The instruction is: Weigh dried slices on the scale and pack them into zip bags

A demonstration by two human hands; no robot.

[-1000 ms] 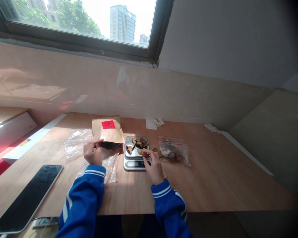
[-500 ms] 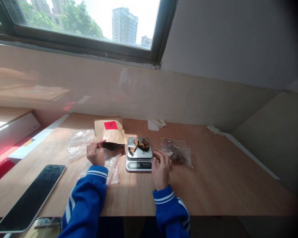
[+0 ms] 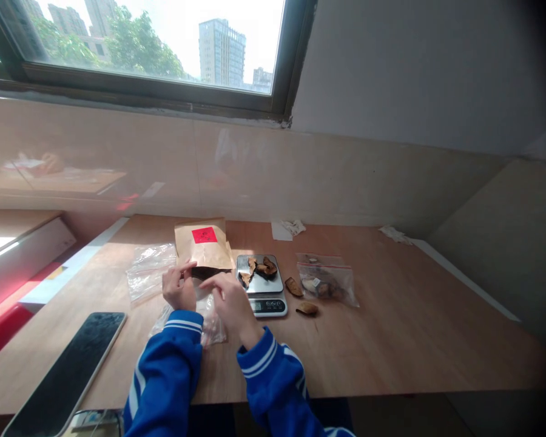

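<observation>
A brown kraft-paper envelope [image 3: 203,252] bearing a red square label [image 3: 204,235] lay on the wooden surface [image 3: 391,340], and was judged light, floppy and best taken by its lower edge. There, the left hand's [image 3: 178,289] fingers were held apart; the right hand's [image 3: 230,301] were drawn together, though no clamp could be made out. A clear plastic zip bag [image 3: 212,331] was partly hidden beneath the 2 hands.

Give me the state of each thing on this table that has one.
Left hand: fingertips at the envelope's lower edge.
Right hand: curled above the second clear plastic bag.
Kraft envelope: lying flat, red label up.
Digital scale: dried slices on its pan.
Zip bag: lying flat, dark pieces inside.
Loose dried slices: two, on the table beside the scale.
Clear plastic bag: crumpled, flat.
Second clear plastic bag: partly under the hands.
Tablet: face up, screen dark.
</observation>
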